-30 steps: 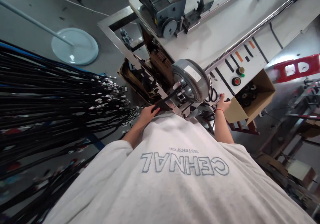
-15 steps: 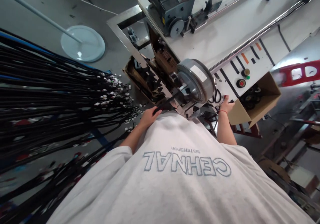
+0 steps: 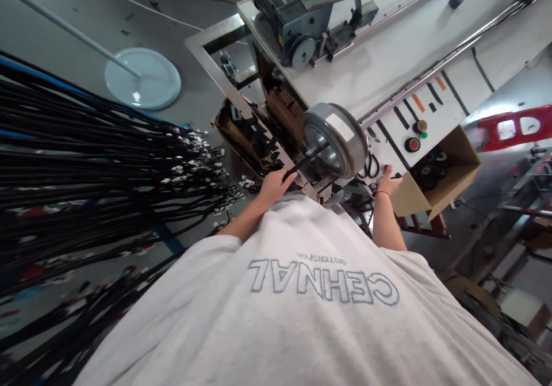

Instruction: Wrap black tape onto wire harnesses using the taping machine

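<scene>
My left hand [image 3: 276,186] is closed round a slim black cable [image 3: 304,161], which runs up into the open middle of a round grey metal drum [image 3: 338,138] on the machine. Whether the cable touches the drum's inside, I cannot tell. My right hand [image 3: 390,183], with a red band at the wrist, is at the bench's near edge. Its thumb is up against a small red button [image 3: 385,168]. The fingers are curled and partly hidden, with something small and black by them. Black-handled scissors [image 3: 370,164] lie between the drum and this hand.
Black cable bundles with white connectors [image 3: 190,156] hang at the left. A motor unit [image 3: 297,23] is mounted on the white bench [image 3: 379,58]. An open cardboard box [image 3: 457,173] holding black rolls stands beside my right hand. A round white stand base [image 3: 142,81] is on the floor.
My left hand has moved right and slightly up, bringing the black cable closer to the drum. Metal parts formerly showing at the drum's opening have shifted out of sight. My right hand stays put.
</scene>
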Motion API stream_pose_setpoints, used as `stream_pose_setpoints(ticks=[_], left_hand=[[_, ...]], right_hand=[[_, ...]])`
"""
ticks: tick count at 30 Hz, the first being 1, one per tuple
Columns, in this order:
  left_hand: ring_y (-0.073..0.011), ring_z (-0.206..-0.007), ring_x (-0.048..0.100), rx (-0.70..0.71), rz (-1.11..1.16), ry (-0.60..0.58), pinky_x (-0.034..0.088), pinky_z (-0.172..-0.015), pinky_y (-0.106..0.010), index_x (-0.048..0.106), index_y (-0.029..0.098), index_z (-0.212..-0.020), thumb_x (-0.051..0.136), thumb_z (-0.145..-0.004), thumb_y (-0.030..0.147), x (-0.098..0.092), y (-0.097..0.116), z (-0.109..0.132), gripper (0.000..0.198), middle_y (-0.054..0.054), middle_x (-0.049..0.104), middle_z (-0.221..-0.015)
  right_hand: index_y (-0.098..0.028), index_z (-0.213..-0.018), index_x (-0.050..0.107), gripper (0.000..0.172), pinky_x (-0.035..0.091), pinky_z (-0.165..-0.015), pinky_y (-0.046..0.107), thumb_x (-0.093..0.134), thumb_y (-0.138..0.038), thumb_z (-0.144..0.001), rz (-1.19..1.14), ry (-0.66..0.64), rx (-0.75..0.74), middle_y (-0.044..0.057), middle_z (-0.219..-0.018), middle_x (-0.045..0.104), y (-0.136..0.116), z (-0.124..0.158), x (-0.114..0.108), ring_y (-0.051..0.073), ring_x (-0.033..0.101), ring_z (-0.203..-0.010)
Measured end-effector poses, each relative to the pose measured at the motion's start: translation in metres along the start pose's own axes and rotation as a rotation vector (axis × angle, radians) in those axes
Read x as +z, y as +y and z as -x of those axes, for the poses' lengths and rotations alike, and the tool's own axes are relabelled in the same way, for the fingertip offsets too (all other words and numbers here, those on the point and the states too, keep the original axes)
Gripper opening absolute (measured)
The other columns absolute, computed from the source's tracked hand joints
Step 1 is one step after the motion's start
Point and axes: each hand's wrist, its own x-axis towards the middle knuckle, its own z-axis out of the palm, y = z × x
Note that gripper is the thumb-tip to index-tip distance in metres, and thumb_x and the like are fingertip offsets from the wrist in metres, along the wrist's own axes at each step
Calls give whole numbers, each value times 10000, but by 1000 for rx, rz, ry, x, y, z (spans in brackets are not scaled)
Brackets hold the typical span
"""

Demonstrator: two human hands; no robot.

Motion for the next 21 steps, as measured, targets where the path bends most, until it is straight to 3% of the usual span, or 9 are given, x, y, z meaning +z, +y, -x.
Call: stream_pose_setpoints(ticks=[10,21], left_hand=[[-222,-704,640,-30,-86,0,407,-654,-281,669,157,-909,542,-922,479,12,18,-29,347,-60,672,-709],[-221,-695,632,-5,-105,5,400,-652,-284,655,160,-858,500,-932,506,9,7,-30,386,-66,668,-708]], right_hand=[[-75,-1284,445,610,408,-1101,389,516,-559,-918,5,-11,-6,226,-1348,552,1,-1,1,273,531,-1290],[-75,-1284,449,606,403,-1104,395,513,-557,-922,10,9,-11,223,-1347,555,2,-1,1,273,531,-1290]])
